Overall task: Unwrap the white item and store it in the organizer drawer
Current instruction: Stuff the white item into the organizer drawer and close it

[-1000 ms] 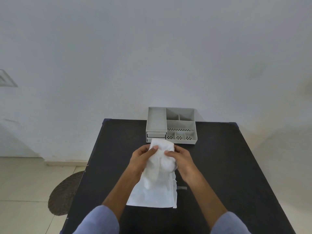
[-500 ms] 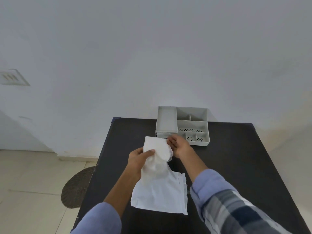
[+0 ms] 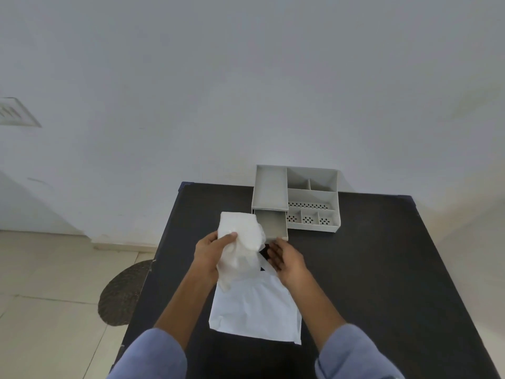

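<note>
From the head camera we look down at a black table (image 3: 382, 269) that stands against a white wall (image 3: 246, 77). Our left hand (image 3: 211, 251) is closed around a soft white item (image 3: 243, 242), with the thumb pressed on its front, and it holds the item up above the table. The item's top end sits just in front of the grey organizer (image 3: 311, 198) at the far edge of the table. The organizer's small drawer (image 3: 272, 224) is pulled out and we see nothing inside it. Our right hand (image 3: 287, 258) is open wide with loose fingers and holds nothing; it is just in front of the drawer, right beside the item. A flat white wrapper (image 3: 257, 310) lies on the table under our hands. A round brown mat (image 3: 123, 294) lies on the floor to the left.
</note>
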